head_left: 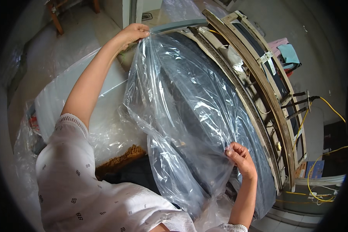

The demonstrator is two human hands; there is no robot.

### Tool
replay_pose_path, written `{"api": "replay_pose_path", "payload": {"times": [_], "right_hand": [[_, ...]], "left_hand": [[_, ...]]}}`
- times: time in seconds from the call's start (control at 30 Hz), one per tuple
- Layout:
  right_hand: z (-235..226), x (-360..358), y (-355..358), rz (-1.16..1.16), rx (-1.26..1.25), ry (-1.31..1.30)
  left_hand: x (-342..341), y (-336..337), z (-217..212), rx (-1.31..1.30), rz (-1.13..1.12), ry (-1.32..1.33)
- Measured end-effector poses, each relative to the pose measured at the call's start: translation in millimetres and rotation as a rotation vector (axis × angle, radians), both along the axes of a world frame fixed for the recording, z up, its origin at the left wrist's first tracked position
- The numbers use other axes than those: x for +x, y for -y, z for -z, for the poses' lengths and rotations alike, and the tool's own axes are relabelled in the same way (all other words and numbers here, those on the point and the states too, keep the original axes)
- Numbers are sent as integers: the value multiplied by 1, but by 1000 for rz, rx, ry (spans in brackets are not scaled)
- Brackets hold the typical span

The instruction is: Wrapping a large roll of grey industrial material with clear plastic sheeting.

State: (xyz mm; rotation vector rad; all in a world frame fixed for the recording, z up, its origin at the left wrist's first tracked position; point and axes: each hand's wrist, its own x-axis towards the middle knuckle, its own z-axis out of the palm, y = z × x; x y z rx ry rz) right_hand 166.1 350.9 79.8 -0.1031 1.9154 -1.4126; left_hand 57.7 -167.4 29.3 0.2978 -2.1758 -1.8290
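Note:
A clear plastic sheet stretches between my two hands, creased and shiny. At the far left corner, my left hand pinches its edge. My right hand, lower and to the right, has its fingers closed on a gathered part of the same sheet. Under the plastic lies a broad dark grey-blue fabric, seen partly through it. The loose lower part of the sheet hangs down toward my body. Whether the plastic is a single layer or a bag, I cannot tell.
Beyond the fabric runs a long machine frame with wooden rails and metal brackets. Yellow cables trail at the right. Pink and teal cloths lie behind it. More clear plastic covers something at left, beside a brown fuzzy edge.

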Motion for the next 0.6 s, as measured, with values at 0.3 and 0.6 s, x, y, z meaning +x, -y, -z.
{"api": "replay_pose_path", "payload": {"times": [0.3, 0.6], "right_hand": [[-1, 3, -3, 15, -15, -14], [2, 13, -4, 77, -5, -113]], "left_hand": [[-1, -16, -14, 128, -20, 179], [9, -9, -8, -42, 35, 19]]}}
